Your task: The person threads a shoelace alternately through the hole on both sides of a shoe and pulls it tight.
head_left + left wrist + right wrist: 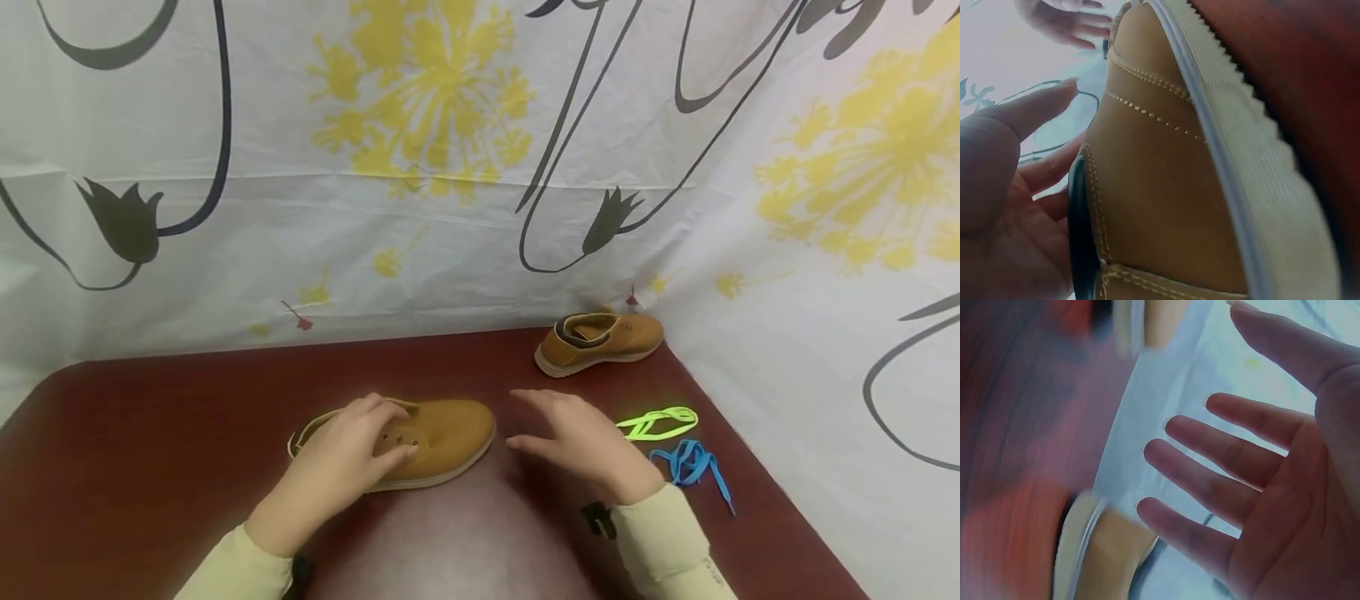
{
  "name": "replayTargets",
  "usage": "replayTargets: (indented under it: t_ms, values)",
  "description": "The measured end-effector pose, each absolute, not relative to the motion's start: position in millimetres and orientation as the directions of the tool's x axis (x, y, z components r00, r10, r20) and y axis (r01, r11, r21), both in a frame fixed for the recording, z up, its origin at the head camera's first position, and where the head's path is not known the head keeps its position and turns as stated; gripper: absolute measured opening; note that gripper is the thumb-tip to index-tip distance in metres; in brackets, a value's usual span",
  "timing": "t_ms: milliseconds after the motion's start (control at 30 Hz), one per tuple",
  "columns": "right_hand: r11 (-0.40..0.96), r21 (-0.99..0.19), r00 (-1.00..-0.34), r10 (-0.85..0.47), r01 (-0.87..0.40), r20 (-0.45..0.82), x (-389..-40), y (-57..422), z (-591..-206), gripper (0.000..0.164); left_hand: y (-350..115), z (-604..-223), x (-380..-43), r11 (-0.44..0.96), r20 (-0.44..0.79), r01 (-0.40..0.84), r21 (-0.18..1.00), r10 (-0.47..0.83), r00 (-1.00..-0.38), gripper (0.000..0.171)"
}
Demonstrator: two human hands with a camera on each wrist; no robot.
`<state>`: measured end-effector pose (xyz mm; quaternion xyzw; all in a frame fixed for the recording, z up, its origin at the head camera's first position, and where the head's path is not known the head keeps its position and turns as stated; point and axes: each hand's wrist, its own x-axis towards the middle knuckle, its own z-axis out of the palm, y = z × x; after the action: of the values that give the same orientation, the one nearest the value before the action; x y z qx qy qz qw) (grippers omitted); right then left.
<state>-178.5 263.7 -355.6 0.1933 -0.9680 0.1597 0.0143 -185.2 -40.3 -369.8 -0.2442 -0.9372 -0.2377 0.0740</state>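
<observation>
A tan shoe [453,429] with a pale sole lies on the dark red table, toe pointing right, bare eyelets along its side. My left hand [341,454] is over its heel and opening, thumb by the eyelets. In the left wrist view that thumb is straight and apart from the other fingers, beside the shoe's dark collar [1082,231]. To the right of the toe, my right hand [581,433] hovers with fingers extended and holds nothing. The right wrist view shows its palm [1285,506] and spread fingers.
A matching tan shoe [630,335] stands at the table's back right corner. A neon yellow shoelace [684,411] and a blue shoelace [692,462] lie near the right edge. Patterned white sheeting [300,250] rises behind the table and along its right side.
</observation>
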Motion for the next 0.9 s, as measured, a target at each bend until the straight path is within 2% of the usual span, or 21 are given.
replayTargets:
  t_ms: [200, 433, 667, 900]
  values:
    - [0.896, -0.305, -0.946, -0.312, -0.323, 0.087, -186, 316, -359, 0.062, -33, -364, -189, 0.762, 0.181, 0.491, 0.422, 0.46, -0.869, 0.031]
    - [0.927, -0.303, -0.975, -0.203, -0.221, 0.091, -188, 369, -364, 0.075, -33, -366, -189, 0.761, 0.165, 0.507, 0.405, 0.485, -0.859, 0.032]
    - [0.938, -0.262, -0.973, -0.222, -0.229, 0.054, -182, 410, -370, 0.081, -35, -368, -193, 0.763, 0.096, 0.455, 0.46, 0.466, -0.879, 0.032]
    - [0.931, -0.288, -0.972, -0.236, -0.225, -0.003, -185, 419, -375, 0.07, -36, -373, -195, 0.784, 0.082, 0.436, 0.442, 0.448, -0.89, 0.033]
